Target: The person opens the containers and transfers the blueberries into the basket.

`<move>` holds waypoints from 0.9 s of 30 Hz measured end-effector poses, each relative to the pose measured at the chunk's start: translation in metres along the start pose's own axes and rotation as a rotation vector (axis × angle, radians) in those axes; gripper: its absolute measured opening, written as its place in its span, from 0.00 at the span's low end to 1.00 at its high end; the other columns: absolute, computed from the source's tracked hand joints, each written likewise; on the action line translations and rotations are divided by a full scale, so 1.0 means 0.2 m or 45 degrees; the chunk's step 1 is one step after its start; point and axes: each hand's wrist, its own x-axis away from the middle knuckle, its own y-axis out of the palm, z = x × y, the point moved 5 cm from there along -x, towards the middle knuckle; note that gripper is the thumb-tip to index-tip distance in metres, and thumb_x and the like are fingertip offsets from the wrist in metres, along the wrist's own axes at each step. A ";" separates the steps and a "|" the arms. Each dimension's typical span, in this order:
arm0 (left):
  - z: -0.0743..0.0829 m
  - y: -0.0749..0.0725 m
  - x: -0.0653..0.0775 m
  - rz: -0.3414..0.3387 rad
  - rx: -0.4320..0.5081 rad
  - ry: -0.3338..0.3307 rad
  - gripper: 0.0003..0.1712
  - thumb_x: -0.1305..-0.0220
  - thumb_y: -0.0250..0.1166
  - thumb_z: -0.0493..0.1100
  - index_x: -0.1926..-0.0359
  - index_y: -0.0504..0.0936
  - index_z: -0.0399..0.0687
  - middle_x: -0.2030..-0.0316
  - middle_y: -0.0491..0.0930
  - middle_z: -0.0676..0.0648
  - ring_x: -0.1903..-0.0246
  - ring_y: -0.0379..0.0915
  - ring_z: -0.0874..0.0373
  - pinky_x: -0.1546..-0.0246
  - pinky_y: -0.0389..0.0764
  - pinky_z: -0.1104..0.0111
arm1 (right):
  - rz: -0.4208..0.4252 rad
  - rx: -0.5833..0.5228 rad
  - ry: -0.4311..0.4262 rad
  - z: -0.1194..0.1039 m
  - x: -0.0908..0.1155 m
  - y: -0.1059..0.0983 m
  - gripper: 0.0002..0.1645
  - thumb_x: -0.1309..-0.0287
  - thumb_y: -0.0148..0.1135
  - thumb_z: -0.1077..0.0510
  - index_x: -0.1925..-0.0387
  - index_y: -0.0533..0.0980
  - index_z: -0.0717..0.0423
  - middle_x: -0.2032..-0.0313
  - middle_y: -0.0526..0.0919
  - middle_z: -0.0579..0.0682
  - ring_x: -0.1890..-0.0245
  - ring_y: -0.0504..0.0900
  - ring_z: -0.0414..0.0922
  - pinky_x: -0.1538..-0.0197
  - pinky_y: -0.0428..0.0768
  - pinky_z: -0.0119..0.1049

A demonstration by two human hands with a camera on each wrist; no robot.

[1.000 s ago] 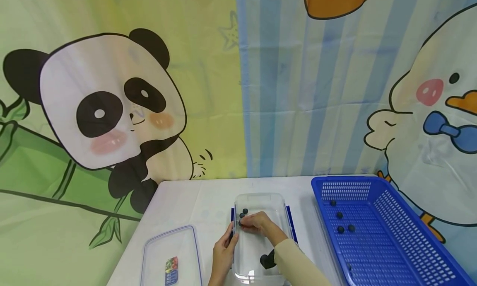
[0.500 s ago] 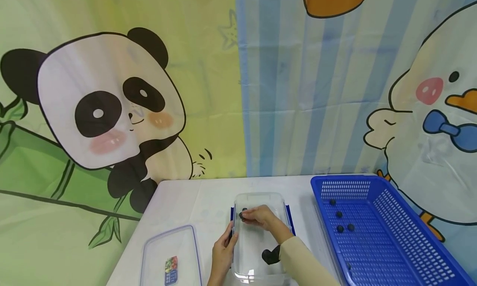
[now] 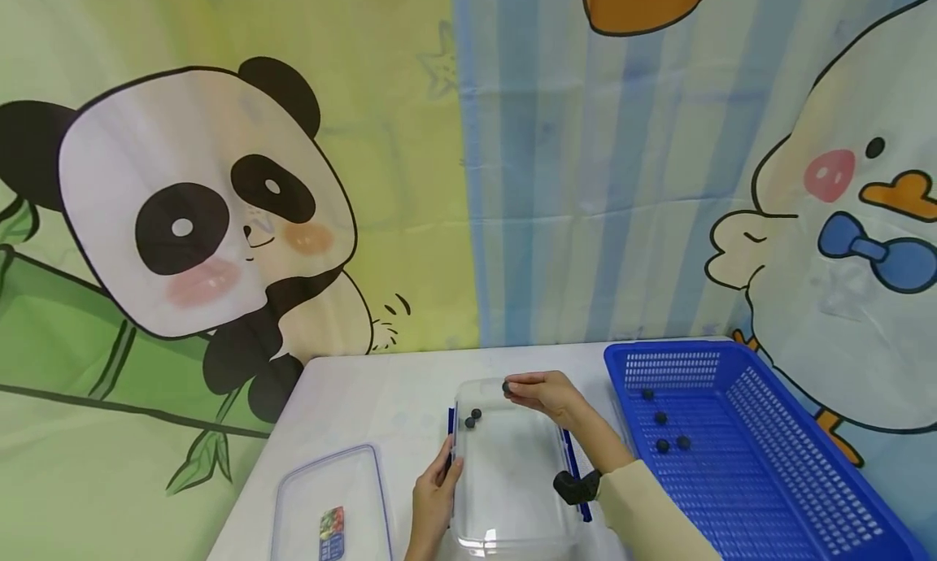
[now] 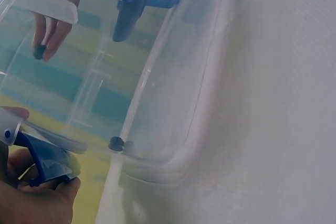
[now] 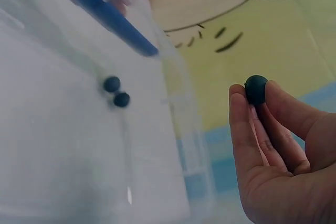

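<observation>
My right hand (image 3: 545,392) pinches a blueberry (image 5: 256,89) between thumb and fingertips, over the far end of a clear plastic box (image 3: 516,480). Two more blueberries (image 5: 116,92) lie close together inside the box, by its left wall. On the box's left side, my left hand (image 3: 437,496) grips the wall, thumb toward the rim. In the left wrist view its fingers curl around a blue latch flap (image 4: 52,161) hanging from that side. A dark wrist strap (image 3: 577,488) and a pale sleeve (image 3: 651,512) show on the right arm.
At the right stands a blue perforated basket (image 3: 761,471) with several blueberries (image 3: 662,445) on its floor. A clear lid (image 3: 337,471) with a blue rim and a fruit label lies on the white table at the left. A cartoon curtain (image 3: 410,219) hangs behind.
My right hand has moved away from the berries at the box's left wall, toward the far end and right, with one blueberry in its fingertips. The left hand keeps its grip.
</observation>
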 end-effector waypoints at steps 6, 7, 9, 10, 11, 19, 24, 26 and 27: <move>-0.12 -0.01 -0.04 0.025 -0.001 0.020 0.25 0.37 0.60 0.40 0.41 0.70 0.36 0.40 0.66 0.38 0.40 0.61 0.45 0.43 0.67 0.65 | -0.003 -0.031 -0.060 -0.09 0.08 -0.21 0.23 0.42 0.55 0.71 0.46 0.66 0.79 0.59 0.82 0.59 0.60 0.83 0.47 0.52 0.80 0.38; -0.13 -0.01 -0.04 0.026 0.001 0.024 0.25 0.37 0.60 0.40 0.40 0.70 0.36 0.40 0.66 0.37 0.40 0.61 0.45 0.43 0.67 0.66 | 0.001 -0.036 -0.064 -0.10 0.09 -0.25 0.23 0.42 0.55 0.71 0.45 0.65 0.80 0.59 0.82 0.59 0.60 0.83 0.46 0.51 0.79 0.38; -0.14 -0.01 -0.04 0.030 0.008 0.016 0.25 0.37 0.60 0.41 0.40 0.70 0.39 0.40 0.66 0.38 0.40 0.61 0.46 0.43 0.66 0.66 | 0.029 -0.040 -0.067 -0.12 0.13 -0.34 0.24 0.41 0.55 0.71 0.45 0.65 0.79 0.59 0.82 0.57 0.60 0.83 0.45 0.51 0.79 0.38; -0.14 -0.01 -0.04 0.030 0.004 0.017 0.25 0.37 0.60 0.42 0.40 0.71 0.39 0.40 0.66 0.37 0.40 0.61 0.46 0.43 0.66 0.66 | 0.041 -0.048 -0.067 -0.12 0.15 -0.38 0.24 0.41 0.55 0.71 0.44 0.64 0.79 0.59 0.82 0.57 0.60 0.83 0.45 0.51 0.79 0.38; -0.14 -0.01 -0.04 0.029 0.004 0.015 0.25 0.37 0.60 0.42 0.40 0.71 0.39 0.40 0.66 0.37 0.40 0.61 0.45 0.43 0.66 0.66 | 0.064 -0.062 -0.064 -0.12 0.17 -0.42 0.24 0.42 0.56 0.71 0.44 0.65 0.79 0.59 0.82 0.56 0.60 0.83 0.45 0.50 0.79 0.38; -0.16 -0.04 -0.03 0.056 -0.088 -0.049 0.25 0.37 0.61 0.44 0.40 0.71 0.44 0.42 0.68 0.35 0.42 0.64 0.45 0.45 0.70 0.63 | 0.107 -0.097 -0.061 -0.14 0.32 -0.73 0.20 0.39 0.54 0.68 0.46 0.70 0.71 0.59 0.82 0.54 0.57 0.82 0.45 0.45 0.74 0.40; -0.16 -0.03 -0.03 0.023 -0.090 -0.069 0.27 0.37 0.60 0.47 0.39 0.70 0.44 0.42 0.67 0.34 0.41 0.63 0.44 0.45 0.68 0.61 | 0.181 -0.131 -0.052 -0.12 0.41 -0.91 0.21 0.39 0.53 0.69 0.45 0.68 0.74 0.60 0.83 0.51 0.58 0.82 0.46 0.48 0.77 0.38; -0.16 -0.01 -0.04 0.009 -0.084 -0.062 0.27 0.37 0.60 0.47 0.39 0.70 0.43 0.41 0.67 0.34 0.41 0.63 0.44 0.44 0.68 0.60 | 0.214 -0.131 -0.047 -0.10 0.44 -0.98 0.23 0.39 0.53 0.69 0.43 0.65 0.76 0.61 0.83 0.51 0.59 0.82 0.45 0.49 0.78 0.37; -0.16 0.00 -0.05 0.004 -0.081 -0.056 0.27 0.37 0.60 0.47 0.39 0.70 0.43 0.41 0.67 0.34 0.41 0.63 0.44 0.44 0.68 0.60 | 0.234 -0.138 -0.041 -0.09 0.45 -1.02 0.25 0.39 0.53 0.70 0.42 0.63 0.77 0.61 0.83 0.50 0.59 0.83 0.44 0.49 0.78 0.37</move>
